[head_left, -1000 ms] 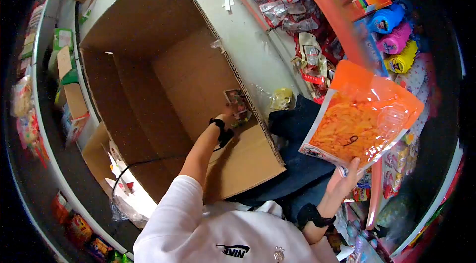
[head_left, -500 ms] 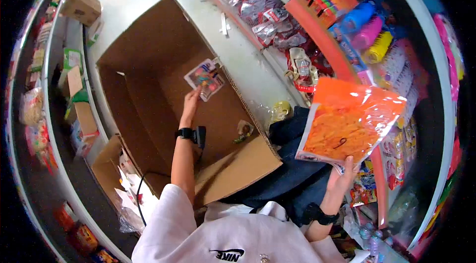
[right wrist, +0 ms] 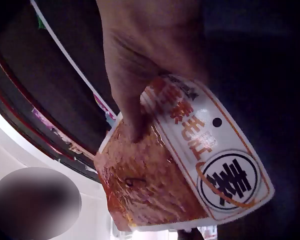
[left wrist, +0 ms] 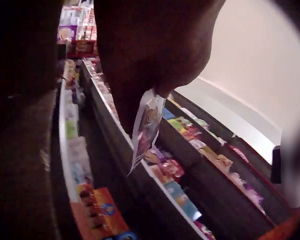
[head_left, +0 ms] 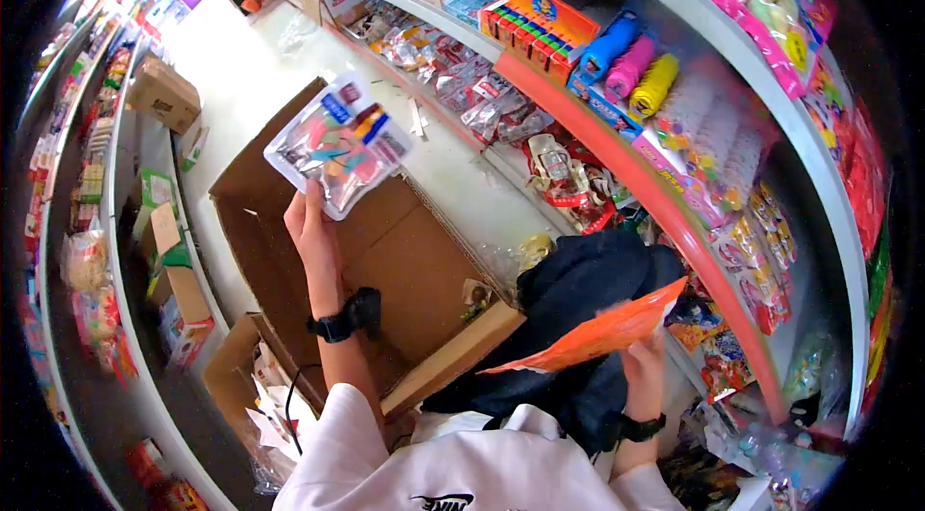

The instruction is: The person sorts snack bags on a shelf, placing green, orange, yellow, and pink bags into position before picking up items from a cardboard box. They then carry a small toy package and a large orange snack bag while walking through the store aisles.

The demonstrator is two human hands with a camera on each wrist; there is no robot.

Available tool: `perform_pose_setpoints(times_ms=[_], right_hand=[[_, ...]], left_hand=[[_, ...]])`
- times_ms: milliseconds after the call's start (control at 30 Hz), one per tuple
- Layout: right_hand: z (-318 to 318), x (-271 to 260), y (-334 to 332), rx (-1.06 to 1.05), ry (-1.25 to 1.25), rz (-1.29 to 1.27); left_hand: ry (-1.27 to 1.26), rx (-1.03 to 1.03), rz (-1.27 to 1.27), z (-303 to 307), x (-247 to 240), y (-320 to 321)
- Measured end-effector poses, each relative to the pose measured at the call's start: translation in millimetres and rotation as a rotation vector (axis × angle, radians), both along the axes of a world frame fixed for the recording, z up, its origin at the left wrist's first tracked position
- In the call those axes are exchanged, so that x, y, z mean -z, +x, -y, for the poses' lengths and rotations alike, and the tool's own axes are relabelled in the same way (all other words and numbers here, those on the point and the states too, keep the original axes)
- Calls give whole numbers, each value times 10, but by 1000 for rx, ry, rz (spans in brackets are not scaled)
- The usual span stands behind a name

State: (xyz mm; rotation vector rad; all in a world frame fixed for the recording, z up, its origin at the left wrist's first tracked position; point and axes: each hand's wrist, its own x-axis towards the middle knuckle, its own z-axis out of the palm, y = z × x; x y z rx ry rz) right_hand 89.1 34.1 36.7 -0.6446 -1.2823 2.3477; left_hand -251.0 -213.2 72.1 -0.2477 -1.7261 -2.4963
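My left hand (head_left: 316, 236) pinches a clear plastic snack packet (head_left: 339, 153) with a white border by its lower edge. It is held up above the open cardboard box (head_left: 414, 251), colourful pieces showing through the film. In the left wrist view the same packet (left wrist: 149, 125) hangs from the fingers, seen nearly edge-on. My right hand (head_left: 646, 371) grips an orange snack bag (head_left: 597, 326) by one end, tilted almost flat over my dark trousers. The right wrist view shows the bag's face (right wrist: 150, 185), with a handwritten mark and a white printed strip. A small packet (head_left: 474, 297) lies inside the box.
Shelves of packaged snacks curve along the right, with an orange display box (head_left: 538, 25) and blue, pink and yellow rolls (head_left: 631, 68). More shelving (head_left: 120, 174) lines the left. A smaller carton (head_left: 231, 366) with papers stands beside the large box; another closed carton (head_left: 164, 95) is farther back.
My left hand has lifted the packet up out of the box. The orange bag in my right hand has lowered and tipped toward flat. The head view has swung up toward the aisle.
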Motion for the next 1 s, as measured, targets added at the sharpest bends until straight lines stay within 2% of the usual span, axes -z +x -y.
perform_pose_setpoints(times_ms=[67, 133, 167, 200, 233, 267, 300, 367, 433, 467, 500, 533, 600, 667, 733, 767, 800, 833, 867, 900, 933, 967, 1000], right_hand=[[17, -69, -333, -122, 22, -212], [-7, 10, -582, -270, -317, -490], [-37, 125, -699, -333, -402, -573], [-79, 254, -740, -338, -324, -597], [-124, 362, -768, -335, -213, -610], [-160, 415, -753, -327, -123, -603], [-92, 313, -674, -210, -28, -406], [34, 91, -513, 23, 171, -8], [-30, 197, -507, 215, 56, 36], [-62, 292, -491, 232, 23, 42], [-82, 387, -450, 253, -9, 47], [-151, 545, -367, 271, -61, 58], [-288, 813, -210, 308, -164, 81], [-301, 779, -255, 286, -178, 16], [-301, 721, -352, 313, -202, 11], [-338, 782, -342, 326, -264, -19], [-401, 868, -289, 337, -324, -49], [-455, 928, -277, 349, -384, -79], [-381, 860, -354, 326, -336, -89], [-331, 680, -538, 279, -336, -81], [-267, 601, -690, 254, -320, -165], [-246, 558, -809, 228, -301, -249], [-292, 538, -882, 59, -415, -348]], left_hand=[[-211, 225, -25, -90, -56, 123], [-396, 437, -79, -291, -162, 400], [-473, 539, -129, -522, -232, 593], [-536, 710, -173, -667, -193, 702], [-480, 882, -147, -812, -146, 819], [-562, 983, -148, -911, -172, 903], [-528, 1108, -67, -982, -138, 967], [-167, 1189, -153, -1095, -10, 1024], [-190, 1080, -157, -997, -54, 880], [-202, 1028, -156, -933, -51, 767], [-137, 955, 20, -840, 54, 600], [-113, 776, -49, -749, 204, 366], [-52, 311, 71, -531, 669, -35], [-44, -95, 207, -278, 1317, -322], [-384, -191, 145, -52, 2273, -420], [-488, -142, 379, -52, 2539, -255], [-785, 19, 384, 77, 3217, -111], [-922, 209, 427, 71, 3625, 84], [-1053, 273, 248, 182, 4692, 443], [-897, 455, 416, 122, 5023, 667], [-1116, 496, 366, 86, 5113, 870], [-1155, 488, 380, 58, 5063, 1012], [-1192, 480, 393, 16, 4912, 1119]])
